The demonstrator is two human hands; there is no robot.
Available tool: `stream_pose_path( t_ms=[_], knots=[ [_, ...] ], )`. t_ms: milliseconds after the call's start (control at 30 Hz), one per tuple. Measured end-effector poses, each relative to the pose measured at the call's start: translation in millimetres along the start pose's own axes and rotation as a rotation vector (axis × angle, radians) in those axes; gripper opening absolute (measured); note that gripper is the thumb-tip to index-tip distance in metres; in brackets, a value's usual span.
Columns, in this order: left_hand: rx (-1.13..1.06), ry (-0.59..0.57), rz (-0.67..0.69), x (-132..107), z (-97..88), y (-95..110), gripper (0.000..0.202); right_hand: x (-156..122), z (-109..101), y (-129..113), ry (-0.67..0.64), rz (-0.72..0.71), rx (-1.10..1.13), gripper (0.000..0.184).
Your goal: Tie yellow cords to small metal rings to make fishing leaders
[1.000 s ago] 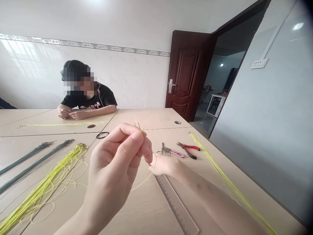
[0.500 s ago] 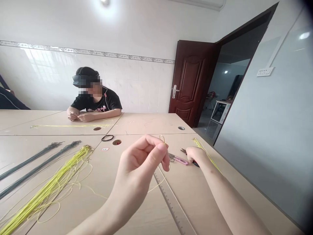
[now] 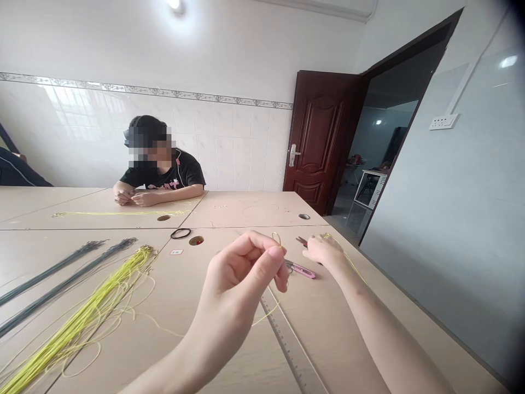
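Observation:
My left hand (image 3: 241,279) is raised above the table and pinches a thin yellow cord (image 3: 277,238) between thumb and forefinger. A small loop stands up above the fingertips and the rest trails down to the table. My right hand (image 3: 326,251) reaches out to the right and is closed over the red-handled pliers (image 3: 302,241); only their tip shows at the left of the hand. The pink snips (image 3: 301,268) lie on the table just in front of that hand.
A clear ruler (image 3: 287,345) lies below my hands. A bundle of yellow cords (image 3: 90,312) and dark cords (image 3: 61,265) lies at the left, more yellow cords (image 3: 353,262) at the right edge. A black ring (image 3: 180,233) lies mid-table. Another person (image 3: 164,175) sits across.
My right hand left the cord near my left hand, reached right to the pliers and closed on them; their tip has shifted up. My left hand kept its pinch.

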State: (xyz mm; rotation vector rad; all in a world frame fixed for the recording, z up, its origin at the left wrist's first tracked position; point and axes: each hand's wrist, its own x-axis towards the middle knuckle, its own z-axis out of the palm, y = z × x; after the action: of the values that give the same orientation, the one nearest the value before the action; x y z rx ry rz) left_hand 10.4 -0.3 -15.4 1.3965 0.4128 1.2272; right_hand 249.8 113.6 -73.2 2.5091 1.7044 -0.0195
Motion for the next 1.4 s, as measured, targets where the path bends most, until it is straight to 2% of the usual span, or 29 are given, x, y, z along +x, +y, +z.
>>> stream_pose_path(
  t_ms=[167,333,400,467,567,633,833,1133,1400],
  knots=[
    [-0.011,-0.005,0.013,3.9,0.0,0.2,0.02,-38.2,-36.1,-12.9,0.547,-0.163,0.17,0.029],
    [-0.046,0.031,-0.008,4.0,0.2,3.3,0.021,-83.7,-62.7,-20.1,1.077,-0.505,0.342,0.033],
    [-0.106,0.022,-0.019,2.8,0.8,4.5,0.022,-98.2,-66.7,-20.0,1.226,-0.633,0.378,0.035],
    [-0.178,0.001,-0.013,2.1,1.4,5.4,0.021,-109.2,-68.1,-18.8,1.318,-0.721,0.401,0.032],
    [-0.255,-0.022,0.005,1.7,1.6,6.5,0.022,-119.1,-69.0,-16.8,1.386,-0.811,0.468,0.021],
    [-0.276,-0.024,0.006,1.0,1.2,7.3,0.022,-122.3,-70.5,-15.6,1.406,-0.878,0.494,0.021],
    [-0.283,-0.015,-0.002,-2.1,-0.1,6.7,0.019,-128.2,-75.8,-13.3,1.351,-1.043,0.46,0.02],
    [-0.249,-0.049,0.003,-0.5,0.0,5.5,0.021,-127.4,-73.2,-11.4,1.256,-1.061,0.455,0.028],
    [-0.189,-0.061,0.019,-1.2,-0.9,5.7,0.023,-127.6,-73.2,-11.6,1.261,-1.054,0.435,0.028]
  ],
)
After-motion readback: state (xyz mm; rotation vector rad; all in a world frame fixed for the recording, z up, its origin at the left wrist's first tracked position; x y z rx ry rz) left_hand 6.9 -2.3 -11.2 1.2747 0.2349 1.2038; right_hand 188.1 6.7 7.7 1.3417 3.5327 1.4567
